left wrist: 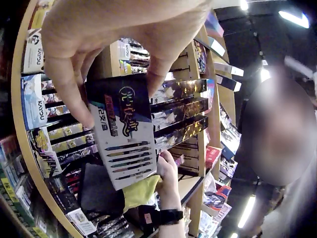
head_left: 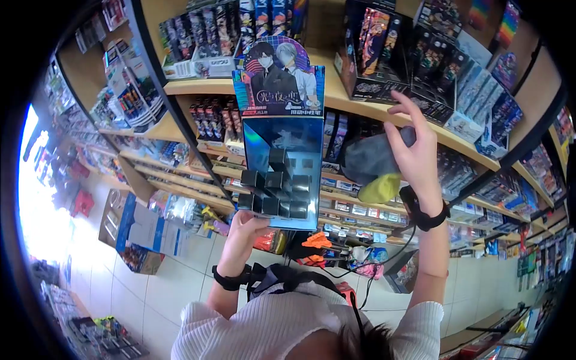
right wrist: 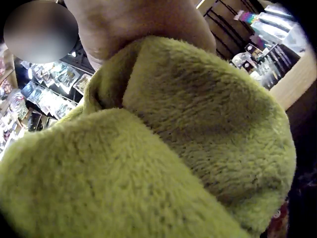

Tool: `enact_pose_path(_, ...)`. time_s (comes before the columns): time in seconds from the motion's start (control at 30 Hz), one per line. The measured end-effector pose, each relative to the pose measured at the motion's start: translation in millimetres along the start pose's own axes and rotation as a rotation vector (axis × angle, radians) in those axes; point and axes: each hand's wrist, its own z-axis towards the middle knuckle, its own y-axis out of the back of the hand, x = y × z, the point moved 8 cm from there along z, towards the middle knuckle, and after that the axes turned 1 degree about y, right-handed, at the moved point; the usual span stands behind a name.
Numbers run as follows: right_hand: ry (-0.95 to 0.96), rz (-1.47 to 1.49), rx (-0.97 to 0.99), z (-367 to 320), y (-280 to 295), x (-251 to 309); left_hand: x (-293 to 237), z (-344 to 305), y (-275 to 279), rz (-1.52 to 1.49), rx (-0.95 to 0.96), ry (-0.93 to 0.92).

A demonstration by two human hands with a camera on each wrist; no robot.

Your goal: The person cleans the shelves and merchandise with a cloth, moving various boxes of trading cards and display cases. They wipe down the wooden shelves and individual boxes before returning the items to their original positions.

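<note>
My left hand (head_left: 245,231) grips the lower end of a tall cardboard pen display box (head_left: 279,108). Two illustrated figures decorate its raised header, and several black square-ended packs (head_left: 276,181) stand up inside. In the left wrist view, my left hand (left wrist: 119,39) spans the display box (left wrist: 130,158), fingers and thumb on opposite sides; pens are printed on this face. To the right, my right hand (head_left: 417,153) holds a two-sided cloth, grey with a yellow-green side (head_left: 381,189), hanging beneath it. The fuzzy yellow-green cloth (right wrist: 208,114) fills most of the right wrist view and hides the fingers.
A wooden shelf (head_left: 198,86) carries packed display boxes behind the held box. A black display box (head_left: 378,81) stands on it at the right. Below are more stocked shelves. An open carton (head_left: 141,231) sits on the tiled floor (head_left: 126,282) at the left.
</note>
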Motion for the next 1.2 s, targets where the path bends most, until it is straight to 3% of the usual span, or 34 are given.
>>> enact_pose_path(0.1, 0.436, -0.065, -0.071, -14.4, -6.5, 54.0, -16.0, -5.3, -2.4, 0.060, -0.033, -0.026)
enact_pose_path(0.2, 0.548, -0.084, -0.074, -20.1, -9.5, 68.8, -19.1, -5.5, -7.3, 0.034, 0.037, -0.042)
enact_pose_path(0.33, 0.490, -0.094, 0.046, -24.0, -25.9, 62.4, -23.4, -8.3, -18.0, 0.015, 0.047, -0.027)
enact_pose_path(0.47, 0.234, 0.142, 0.337, -49.7, -61.3, 26.8, -22.4, -7.2, -20.8, 0.021, 0.052, -0.015)
enact_pose_path(0.53, -0.042, 0.258, 0.525, -72.9, -87.8, -0.4, -18.1, -5.1, -20.5, 0.116, 0.094, -0.008)
enact_pose_path(0.6, -0.106, 0.345, 0.572, -92.9, -101.8, -11.7, -15.3, -6.1, -31.8, 0.105, 0.107, 0.027)
enact_pose_path(0.63, -0.109, 0.345, 0.575, -101.9, -104.7, -17.0, -14.3, -5.8, -39.2, 0.145, 0.116, 0.034)
enact_pose_path(0.7, -0.459, 0.651, 0.623, -126.2, -114.4, -46.0, -11.1, -1.2, -47.3, 0.200, 0.173, 0.041)
enact_pose_path(0.87, -0.717, 0.760, 0.642, -162.6, -106.6, -89.9, 11.3, 16.1, -57.8, 0.311, 0.235, -0.025)
enact_pose_path(1.03, -0.744, 0.555, 0.777, -192.9, -89.6, -108.6, 24.0, 23.4, -75.1, 0.487, 0.343, -0.050)
enact_pose_path(1.1, -0.967, 0.560, 0.693, -208.6, -81.7, -107.9, 28.4, 28.0, -79.9, 0.535, 0.361, -0.041)
enact_pose_path(1.13, -1.089, 0.728, 0.574, -205.5, -77.8, -92.8, 29.1, 29.5, -81.9, 0.535, 0.364, -0.031)
enact_pose_path(1.2, -1.052, 0.789, 0.554, -209.3, -76.5, -91.8, 29.1, 29.3, -90.6, 0.527, 0.424, -0.030)
